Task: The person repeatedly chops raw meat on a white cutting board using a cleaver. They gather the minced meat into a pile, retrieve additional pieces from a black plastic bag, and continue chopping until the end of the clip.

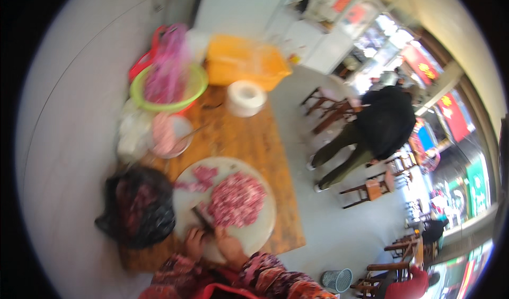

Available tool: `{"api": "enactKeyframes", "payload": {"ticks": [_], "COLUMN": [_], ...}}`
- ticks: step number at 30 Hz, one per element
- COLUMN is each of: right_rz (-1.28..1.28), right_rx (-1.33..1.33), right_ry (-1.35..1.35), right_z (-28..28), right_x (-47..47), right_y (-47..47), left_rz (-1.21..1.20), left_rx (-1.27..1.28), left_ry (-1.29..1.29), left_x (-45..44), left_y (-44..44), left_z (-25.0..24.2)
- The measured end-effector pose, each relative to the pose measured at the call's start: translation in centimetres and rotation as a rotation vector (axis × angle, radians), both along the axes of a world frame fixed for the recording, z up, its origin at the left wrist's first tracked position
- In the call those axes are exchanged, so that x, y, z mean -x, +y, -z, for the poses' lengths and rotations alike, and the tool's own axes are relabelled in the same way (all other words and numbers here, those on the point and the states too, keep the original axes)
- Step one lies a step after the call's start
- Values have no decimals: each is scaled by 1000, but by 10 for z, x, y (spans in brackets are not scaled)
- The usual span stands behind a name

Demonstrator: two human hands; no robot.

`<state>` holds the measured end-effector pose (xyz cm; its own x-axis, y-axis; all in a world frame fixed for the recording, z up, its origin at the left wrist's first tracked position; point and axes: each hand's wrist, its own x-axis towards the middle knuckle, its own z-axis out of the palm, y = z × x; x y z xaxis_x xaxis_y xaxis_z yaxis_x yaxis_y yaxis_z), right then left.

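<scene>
A round pale cutting board (262,179) lies on the wooden table. My right hand (230,248) holds a dark-bladed knife (203,220), its blade pointing up and left across the board. Beside it, my left hand (195,241) rests near the board's lower left edge, fingers curled; whether it grips anything is unclear. A mound of chopped raw meat (237,199) sits just above my right hand. Smaller meat pieces (203,179) lie at the board's upper left. Left of the board, an open black plastic bag (139,207) holds dark red meat.
On the wooden table (286,203) stand a bowl of pink minced meat (165,138), a green basin (137,94) with a pink bag, a white roll (246,98) and a yellow crate (246,60). A wall runs along the left. A person in black (385,120) stands among stools.
</scene>
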<state>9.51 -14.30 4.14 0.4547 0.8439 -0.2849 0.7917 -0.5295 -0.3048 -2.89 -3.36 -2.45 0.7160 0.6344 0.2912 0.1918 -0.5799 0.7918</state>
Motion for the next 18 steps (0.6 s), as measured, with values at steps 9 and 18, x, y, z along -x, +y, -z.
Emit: {"api": "enactKeyframes", "payload": {"ticks": [9, 18], "right_rz": [52, 55], "right_rx": [-73, -39], "right_ry": [125, 228], "right_z": [-37, -82], "right_x": [-3, -10], "right_y": [7, -24], "left_rz": [-155, -253], "left_rx": [119, 289], "left_ry": [23, -6], "left_x": [15, -6], "left_y": [-3, -6], "left_z": [-40, -67]}}
